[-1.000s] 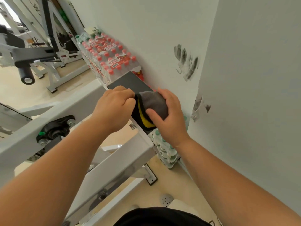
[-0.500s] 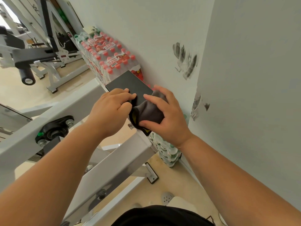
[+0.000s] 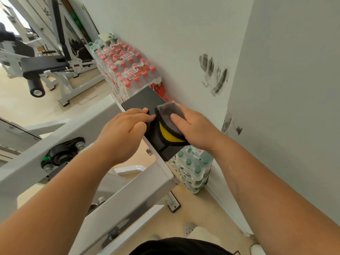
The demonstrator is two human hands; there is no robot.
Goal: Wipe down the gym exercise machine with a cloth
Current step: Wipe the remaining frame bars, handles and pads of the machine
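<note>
Head view: one cloth clamped in the right hand on the machine's single black pad.

Right hand [image 3: 195,129] grips the grey-and-yellow cloth [image 3: 170,122], thumb pressing it down at the right edge of the black pad [image 3: 145,100], about midway along. Left hand [image 3: 125,131] curls its fingers over the pad's left edge, just beside the cloth, probably to steady it. The pad's long axis runs away from the person, along the wall [image 3: 174,43]. Bare pad lies beyond the cloth toward the far corners, so the right hand is best placed to wipe forward. Count: one cloth, one pad, two hands.
</note>
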